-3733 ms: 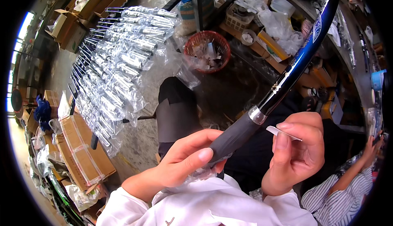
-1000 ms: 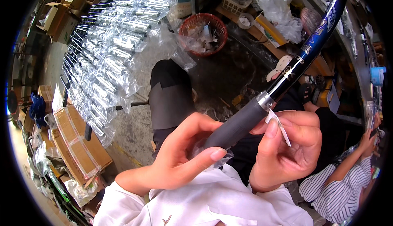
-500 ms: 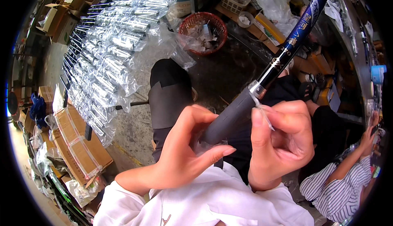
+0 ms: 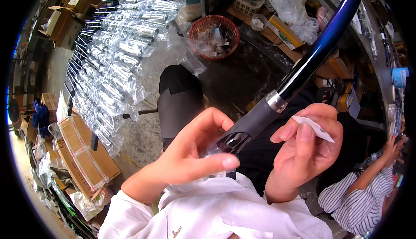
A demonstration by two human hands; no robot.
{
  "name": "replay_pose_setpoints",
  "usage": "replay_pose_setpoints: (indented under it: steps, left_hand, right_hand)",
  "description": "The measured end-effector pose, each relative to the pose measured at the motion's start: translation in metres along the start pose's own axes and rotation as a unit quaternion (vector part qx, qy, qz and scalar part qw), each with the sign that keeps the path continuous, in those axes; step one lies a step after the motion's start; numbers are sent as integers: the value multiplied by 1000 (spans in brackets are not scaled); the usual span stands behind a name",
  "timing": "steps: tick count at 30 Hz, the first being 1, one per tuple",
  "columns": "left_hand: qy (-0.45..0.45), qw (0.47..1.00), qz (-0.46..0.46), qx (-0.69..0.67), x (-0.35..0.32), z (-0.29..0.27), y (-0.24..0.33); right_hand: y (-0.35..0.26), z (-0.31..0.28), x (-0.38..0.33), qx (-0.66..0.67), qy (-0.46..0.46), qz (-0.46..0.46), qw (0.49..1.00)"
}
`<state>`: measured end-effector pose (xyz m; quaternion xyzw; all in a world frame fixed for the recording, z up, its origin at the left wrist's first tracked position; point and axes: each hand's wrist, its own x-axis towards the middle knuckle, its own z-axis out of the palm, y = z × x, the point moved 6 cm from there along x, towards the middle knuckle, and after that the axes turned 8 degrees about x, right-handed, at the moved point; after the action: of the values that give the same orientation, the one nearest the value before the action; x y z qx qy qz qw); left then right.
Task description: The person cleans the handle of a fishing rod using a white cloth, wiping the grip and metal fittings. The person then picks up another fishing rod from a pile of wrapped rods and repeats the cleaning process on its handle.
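Observation:
A thick fishing rod, glossy black shading to blue, slants from the middle of the view to the upper right. Its dark grey grip has a silver ring at the top and a shiny black patch low down. Around the butt, my left hand is loosely closed, with clear plastic film between palm and rod. To the right of the grip and apart from it, my right hand pinches a small white scrap, paper-like and slightly curled.
Many bagged rods lie fanned out at the left, above a taped cardboard box. A red basket of scraps stands ahead. Cluttered shelves line the right, where another person in a striped sleeve sits close.
The rod has turned about its length, so its printed side no longer shows and a shiny patch appears on the grip. My right hand has drawn away rightward from the grip with the white scrap.

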<state>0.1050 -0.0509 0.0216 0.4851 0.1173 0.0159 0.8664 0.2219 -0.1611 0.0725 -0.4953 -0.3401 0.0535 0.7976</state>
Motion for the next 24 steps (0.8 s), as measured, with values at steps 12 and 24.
replay_pose_setpoints:
  steps: [12,24]
  left_hand:
    - [9,998,-62,-25,-4,2,-5]
    - [83,993,11,78,-8,-1,-4]
  right_hand:
    - [-10,2,1,-119,-90,-57,987]
    - [-15,16,3,-231,-99,-94,963]
